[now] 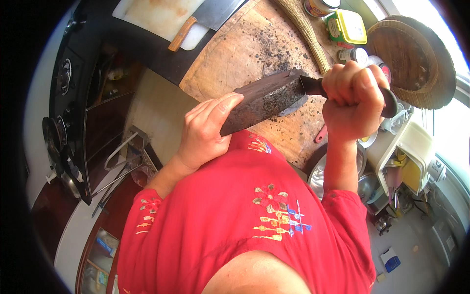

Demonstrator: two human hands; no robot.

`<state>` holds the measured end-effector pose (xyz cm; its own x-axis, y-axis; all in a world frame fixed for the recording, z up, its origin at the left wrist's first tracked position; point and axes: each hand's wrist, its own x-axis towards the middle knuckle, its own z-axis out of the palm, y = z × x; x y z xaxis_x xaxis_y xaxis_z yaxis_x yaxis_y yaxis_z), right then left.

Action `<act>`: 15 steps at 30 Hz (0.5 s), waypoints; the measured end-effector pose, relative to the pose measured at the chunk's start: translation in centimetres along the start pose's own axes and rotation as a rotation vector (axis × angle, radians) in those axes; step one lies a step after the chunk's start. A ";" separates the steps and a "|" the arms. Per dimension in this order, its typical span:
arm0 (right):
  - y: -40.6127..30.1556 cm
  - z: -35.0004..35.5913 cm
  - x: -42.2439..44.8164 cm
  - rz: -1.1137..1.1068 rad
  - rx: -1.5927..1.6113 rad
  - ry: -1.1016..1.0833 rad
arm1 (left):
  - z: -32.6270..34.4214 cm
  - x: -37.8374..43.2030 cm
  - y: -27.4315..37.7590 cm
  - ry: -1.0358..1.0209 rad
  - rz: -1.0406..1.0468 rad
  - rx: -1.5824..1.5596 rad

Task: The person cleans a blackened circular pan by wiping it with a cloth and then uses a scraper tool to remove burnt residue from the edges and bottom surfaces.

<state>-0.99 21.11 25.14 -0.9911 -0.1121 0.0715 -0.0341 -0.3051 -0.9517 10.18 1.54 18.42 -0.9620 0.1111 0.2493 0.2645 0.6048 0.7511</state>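
Observation:
My right hand [352,99] is closed around the black handle [315,86] of a dark, heavily crusted pan [264,97]. The fingers of my left hand [209,128] grip the pan's near-left end. Tilted over, the pan shows a brown-black face and a rough side wall caked with black crust. Beneath it lies a round-edged wooden board [216,70], strewn with black flakes [273,51]. A bluish-grey thing [295,106] peeks out below the pan; what it is, I cannot tell. Beside my right forearm a pink-red handle [320,134] with a hole rests on the board.
A wood-handled cleaver [216,13] lies on a white cutting board [154,18]. Along the right stand a straw brush [304,33], a yellow-lidded tub [350,27], jars [354,56] and a leaning round wooden block [407,55]. A metal basin [317,176] is below; a stove [64,95] is left.

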 end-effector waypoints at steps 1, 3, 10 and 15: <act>-0.2 -0.1 0.2 -0.029 -0.046 -0.032 | 0.0 -0.2 0.2 -0.006 0.000 0.002; -1.2 -0.4 0.7 -0.096 0.004 -0.143 | -0.2 -0.4 0.1 -0.003 -0.010 0.004; 3.0 -2.8 0.3 -0.155 -0.356 0.009 | -0.1 -0.6 0.4 -0.009 -0.036 0.023; 0.3 -0.3 -0.8 -0.108 -0.177 0.030 | -0.1 0.0 0.7 -0.005 -0.036 0.009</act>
<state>-0.28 21.36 24.75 -0.9838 -0.0584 0.1693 -0.1596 -0.1428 -0.9768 10.41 1.86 18.97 -0.9713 0.0931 0.2189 0.2290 0.6154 0.7542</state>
